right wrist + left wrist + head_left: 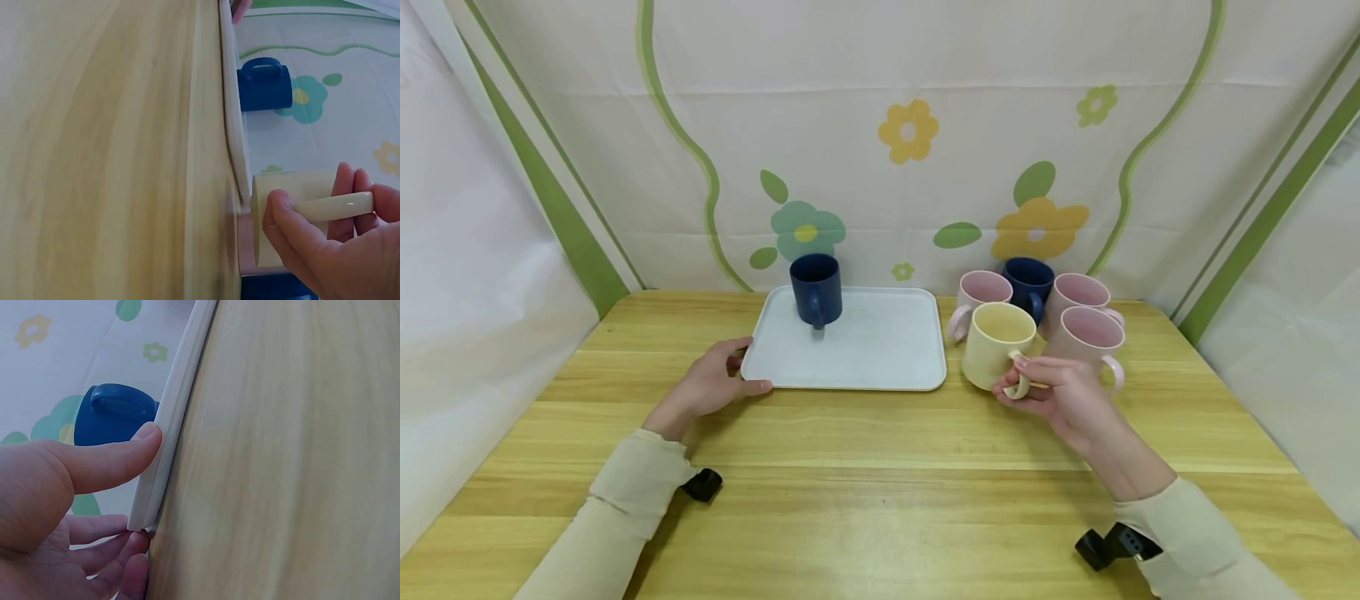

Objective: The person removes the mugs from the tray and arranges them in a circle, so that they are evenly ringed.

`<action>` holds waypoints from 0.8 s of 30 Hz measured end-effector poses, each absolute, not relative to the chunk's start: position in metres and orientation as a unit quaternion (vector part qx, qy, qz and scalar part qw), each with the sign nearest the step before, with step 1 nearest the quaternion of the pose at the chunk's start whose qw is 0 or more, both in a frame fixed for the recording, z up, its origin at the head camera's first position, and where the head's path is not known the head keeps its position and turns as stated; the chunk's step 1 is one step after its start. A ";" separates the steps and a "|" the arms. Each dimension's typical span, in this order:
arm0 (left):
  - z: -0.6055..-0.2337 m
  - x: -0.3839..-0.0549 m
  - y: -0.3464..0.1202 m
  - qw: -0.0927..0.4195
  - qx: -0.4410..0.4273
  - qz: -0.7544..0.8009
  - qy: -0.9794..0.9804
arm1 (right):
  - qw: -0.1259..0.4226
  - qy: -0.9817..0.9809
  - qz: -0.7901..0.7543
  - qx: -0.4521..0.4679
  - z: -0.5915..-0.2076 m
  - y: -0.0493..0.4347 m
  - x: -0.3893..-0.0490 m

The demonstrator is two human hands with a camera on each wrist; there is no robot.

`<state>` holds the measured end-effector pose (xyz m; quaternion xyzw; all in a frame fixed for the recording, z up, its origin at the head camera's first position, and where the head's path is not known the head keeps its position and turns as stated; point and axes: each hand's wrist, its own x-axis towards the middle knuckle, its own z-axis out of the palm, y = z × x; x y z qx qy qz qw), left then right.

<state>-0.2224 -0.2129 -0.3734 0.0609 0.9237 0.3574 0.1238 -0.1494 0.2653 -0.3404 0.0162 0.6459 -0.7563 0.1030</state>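
Note:
On the white tray (880, 350) a dark blue mug (817, 293) stands upright toward the back left, its handle facing the front. My left hand (709, 382) holds the tray by its front left corner; in the left wrist view the thumb (119, 464) lies against the front rim and the fingers are bent at the corner. Right of the tray, my right hand (1071, 402) pinches the handle of a pale yellow mug (987, 357). The yellow mug is upright, tilted slightly, in front of the other mugs, and partly covers them in the head view.
Behind the yellow mug are a pink mug (987, 287), a second dark blue mug (1028, 273) and two more pink mugs, one at the back (1081, 292) and one nearer (1092, 330). A flowered cloth (850, 125) hangs behind the wooden table (865, 500).

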 end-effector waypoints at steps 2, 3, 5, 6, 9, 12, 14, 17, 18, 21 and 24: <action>-0.373 -0.222 -0.213 0.123 0.059 0.358 0.924 | 0.106 0.647 -0.755 0.024 -0.343 0.268 -0.151; -0.373 -0.222 -0.213 0.123 0.059 0.358 0.924 | 0.107 0.647 -0.755 0.027 -0.344 0.270 -0.152; -0.373 -0.221 -0.213 0.123 0.057 0.358 0.924 | 0.109 0.647 -0.754 0.033 -0.346 0.272 -0.154; -0.373 -0.221 -0.213 0.123 0.057 0.358 0.924 | 0.110 0.647 -0.753 0.034 -0.346 0.273 -0.154; -0.373 -0.221 -0.214 0.124 0.057 0.360 0.923 | 0.112 0.647 -0.753 0.039 -0.348 0.275 -0.156; -0.374 -0.221 -0.214 0.124 0.057 0.360 0.923 | 0.115 0.648 -0.752 0.039 -0.350 0.277 -0.157; -0.374 -0.222 -0.214 0.123 0.058 0.359 0.923 | 0.119 0.648 -0.751 0.037 -0.351 0.277 -0.158; -0.375 -0.223 -0.214 0.121 0.059 0.356 0.925 | 0.125 0.650 -0.749 0.034 -0.351 0.279 -0.160; -0.376 -0.223 -0.214 0.120 0.059 0.355 0.925 | 0.127 0.651 -0.748 0.033 -0.352 0.279 -0.160; -0.376 -0.224 -0.214 0.119 0.059 0.353 0.926 | 0.134 0.651 -0.746 0.032 -0.352 0.280 -0.161; -0.376 -0.224 -0.214 0.119 0.059 0.353 0.926 | 0.143 0.652 -0.744 0.030 -0.353 0.281 -0.161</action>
